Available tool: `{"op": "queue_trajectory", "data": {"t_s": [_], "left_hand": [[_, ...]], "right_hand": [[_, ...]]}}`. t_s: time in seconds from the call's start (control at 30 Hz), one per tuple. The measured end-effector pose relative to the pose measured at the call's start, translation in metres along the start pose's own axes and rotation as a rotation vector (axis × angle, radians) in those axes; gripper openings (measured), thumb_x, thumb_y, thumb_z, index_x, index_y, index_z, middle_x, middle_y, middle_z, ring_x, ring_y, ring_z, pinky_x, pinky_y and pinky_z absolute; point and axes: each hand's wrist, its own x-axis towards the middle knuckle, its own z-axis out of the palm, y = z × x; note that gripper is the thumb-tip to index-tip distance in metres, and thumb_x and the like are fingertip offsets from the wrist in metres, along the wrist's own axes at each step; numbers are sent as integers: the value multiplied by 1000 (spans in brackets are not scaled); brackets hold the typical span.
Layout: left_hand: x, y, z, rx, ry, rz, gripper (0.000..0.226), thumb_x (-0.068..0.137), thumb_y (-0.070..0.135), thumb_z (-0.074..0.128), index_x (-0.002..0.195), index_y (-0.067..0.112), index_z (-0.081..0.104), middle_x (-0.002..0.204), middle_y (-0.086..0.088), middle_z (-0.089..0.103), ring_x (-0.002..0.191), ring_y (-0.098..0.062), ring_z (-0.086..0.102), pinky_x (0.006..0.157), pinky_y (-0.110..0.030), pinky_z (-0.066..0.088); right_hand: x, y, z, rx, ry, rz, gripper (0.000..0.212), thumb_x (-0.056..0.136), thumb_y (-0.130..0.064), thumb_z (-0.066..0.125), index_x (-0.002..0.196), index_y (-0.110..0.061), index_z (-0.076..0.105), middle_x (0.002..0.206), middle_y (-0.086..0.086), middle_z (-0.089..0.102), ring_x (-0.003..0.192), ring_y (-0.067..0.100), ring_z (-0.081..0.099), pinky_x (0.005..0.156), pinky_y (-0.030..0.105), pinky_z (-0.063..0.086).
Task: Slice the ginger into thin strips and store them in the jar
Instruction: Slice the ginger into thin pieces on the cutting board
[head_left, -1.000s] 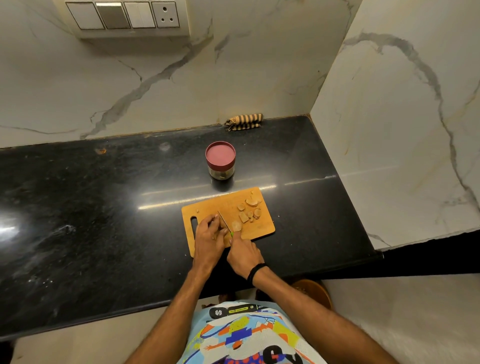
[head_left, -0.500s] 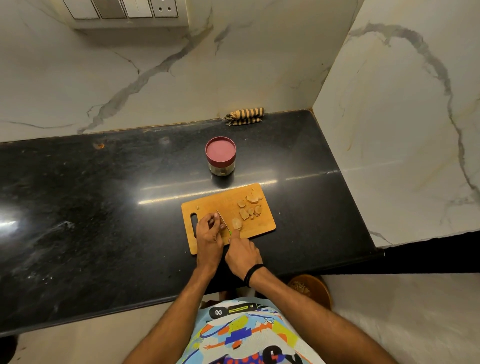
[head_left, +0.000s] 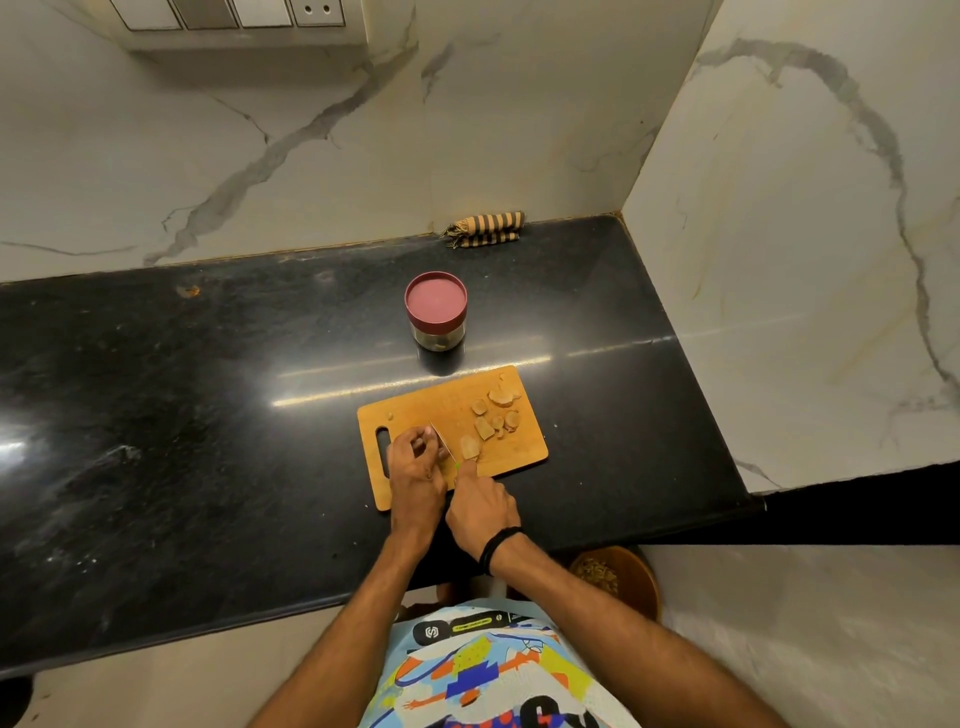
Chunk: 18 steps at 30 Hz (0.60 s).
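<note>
A wooden cutting board (head_left: 519, 447) lies on the black counter. Several pale ginger slices (head_left: 485, 428) are scattered over its right half. My left hand (head_left: 415, 470) presses down on a ginger piece at the board's left part; the piece is mostly hidden under my fingers. My right hand (head_left: 480, 506) grips a small knife (head_left: 444, 441) with a green handle, its blade set right beside my left fingertips. A glass jar (head_left: 436, 312) with a dark red lid on it stands just behind the board.
A striped cloth (head_left: 485, 228) lies against the back wall. A marble wall rises to the right of the counter (head_left: 208, 415). A brown bowl (head_left: 615, 577) with scraps sits below the counter's front edge. Switches are on the wall above.
The view has tilted slightly downward. My hands stay on the board in about the same place, with the knife still against the ginger under my left fingers.
</note>
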Motion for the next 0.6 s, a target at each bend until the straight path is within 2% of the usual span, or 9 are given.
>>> {"op": "queue_trajectory", "data": {"t_s": [0.07,0.17,0.23,0.3,0.37,0.43,0.5,0.6], "left_hand": [[1,1,-1,-2,-16,-10,31,99,3,55,129,3,65,128,-26,52,119,-36,51,95,-11,39],[1,4,-3,-62,-16,-39,30,100,4,55,129,4,63,130,-24,51,122,-37,50,100,-36,50],[3,3,-3,-78,-29,-126,33,99,8,58,131,9,61,140,-15,49,133,-29,42,111,-34,39],[4,3,-3,-52,-40,-152,35,98,8,58,132,11,60,143,-10,50,136,-22,39,113,-27,32],[4,5,-6,-90,-38,-83,30,99,5,58,128,12,61,132,-16,52,124,-32,48,104,-37,46],[2,1,-6,-75,-25,1,30,96,-1,60,122,13,63,122,-19,55,112,-36,53,90,-43,53],[4,-4,-5,-35,-22,13,27,95,-2,61,120,8,67,118,-19,57,108,-34,53,84,-42,54],[8,-2,-4,-37,-35,-12,23,99,5,57,120,3,67,118,-17,57,108,-26,51,86,-35,51]], "right_hand": [[2,1,0,-8,-4,3,25,98,-15,39,123,-10,42,111,18,64,104,38,61,81,43,48],[9,0,-1,-12,-10,4,25,97,-16,40,122,-9,43,111,19,65,104,39,61,80,43,47],[17,-2,-3,16,-11,-2,23,98,-18,40,119,-10,45,110,18,65,102,38,62,75,40,44],[21,-4,-4,38,-3,-13,21,98,-19,40,116,-10,46,108,17,65,101,37,63,72,38,41],[21,0,-1,34,-1,-22,22,98,-19,39,117,-11,45,107,17,66,100,38,63,71,39,41],[19,4,3,4,-16,-34,26,97,-17,40,122,-11,43,106,19,65,100,39,62,71,39,41],[19,6,4,0,-19,-38,26,96,-16,42,121,-10,42,107,19,65,101,38,62,71,39,41],[23,5,3,1,-1,-45,23,96,-15,42,119,-10,43,106,19,66,100,38,62,71,39,42]]}}
